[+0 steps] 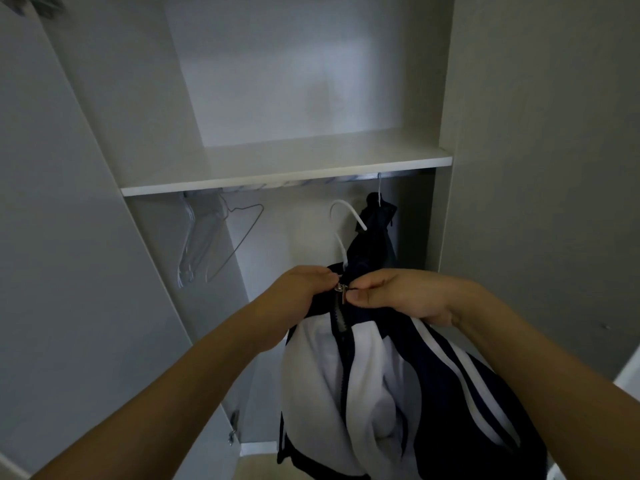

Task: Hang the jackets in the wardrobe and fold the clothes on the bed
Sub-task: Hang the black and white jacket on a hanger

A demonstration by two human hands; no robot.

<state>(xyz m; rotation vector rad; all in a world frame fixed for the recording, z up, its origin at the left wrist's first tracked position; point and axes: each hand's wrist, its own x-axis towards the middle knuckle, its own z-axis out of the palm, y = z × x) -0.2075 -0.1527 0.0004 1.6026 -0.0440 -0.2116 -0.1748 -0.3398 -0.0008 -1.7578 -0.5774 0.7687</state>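
Navy-and-white jacket [381, 393] held at the wardrobe [277, 171].
Left hand [298, 292] grips its collar; right hand [391, 296] pinches the zipper pull [341, 292]; no legible writing.

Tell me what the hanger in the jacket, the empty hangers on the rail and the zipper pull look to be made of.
White hanger: probably plastic or coated wire; a smooth, matte, rounded white hook.
Empty hangers: thin bare metal wire, judging by the grey, slender bent outlines.
Zipper pull: metal, likely; a small silvery tab catching light on the navy and white jacket, near the fingers of the right hand.
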